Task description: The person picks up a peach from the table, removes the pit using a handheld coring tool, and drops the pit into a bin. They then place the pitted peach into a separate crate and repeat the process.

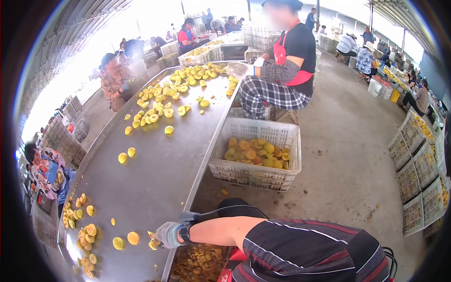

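Observation:
My right hand (167, 235), in a pale work glove with a dark watch at the wrist, reaches over the near edge of the metal table (155, 188). Its fingers are closed on a small yellow peach half (153, 244), partly hidden by the glove. Just left of it on the metal lie a peach half with an orange cut face (133, 238) and a greener one (118, 243). More halves form a loose cluster (88, 235) by the table's left rim. My left hand is out of view.
Under the table edge sits a container of brownish fruit scraps (199, 261). A white plastic crate (256, 174) of peach halves stands on the floor. Farther up the table is a large peach heap (164, 98), with a co-worker's gloved hand (239, 70) beside it. Crates (413, 174) are stacked right.

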Available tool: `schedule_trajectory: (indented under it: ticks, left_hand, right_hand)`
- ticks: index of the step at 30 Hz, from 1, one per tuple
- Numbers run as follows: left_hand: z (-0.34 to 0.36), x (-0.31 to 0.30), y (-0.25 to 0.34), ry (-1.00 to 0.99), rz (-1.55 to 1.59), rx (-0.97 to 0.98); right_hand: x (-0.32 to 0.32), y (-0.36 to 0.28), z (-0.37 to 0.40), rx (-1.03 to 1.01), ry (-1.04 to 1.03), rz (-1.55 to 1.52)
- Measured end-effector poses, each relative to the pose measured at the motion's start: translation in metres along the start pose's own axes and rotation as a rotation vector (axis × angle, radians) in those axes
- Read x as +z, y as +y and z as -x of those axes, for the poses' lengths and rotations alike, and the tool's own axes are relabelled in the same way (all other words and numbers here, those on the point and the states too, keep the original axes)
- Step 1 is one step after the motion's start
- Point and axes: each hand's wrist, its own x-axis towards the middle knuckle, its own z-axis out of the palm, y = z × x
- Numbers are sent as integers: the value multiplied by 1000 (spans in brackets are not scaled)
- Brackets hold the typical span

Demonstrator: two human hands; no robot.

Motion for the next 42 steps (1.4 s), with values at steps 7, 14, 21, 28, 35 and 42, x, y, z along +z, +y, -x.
schedule_trajectory:
  ticks: [7, 14, 21, 28, 35, 42]
  left_hand:
    - [4, 0, 12, 90, 197, -85]
    - [8, -8, 20, 193, 362, -147]
    - [21, -29, 78, 313, 538, -163]
    - [15, 24, 61, 314, 565, 131]
    - [25, -2, 124, 203, 1844, -202]
    - [28, 2, 117, 238, 2138, -408]
  right_hand:
    - [-7, -2, 6, 24, -8, -23]
    - [-10, 2, 6, -68, 92, -93]
    - [-75, -65, 57, 245, -52, -1295]
    - [-28, -67, 80, 211, -448, -1358]
    - [-18, -89, 77, 11, -65, -1400]
    - [-34, -87, 85, -242, 57, -595]
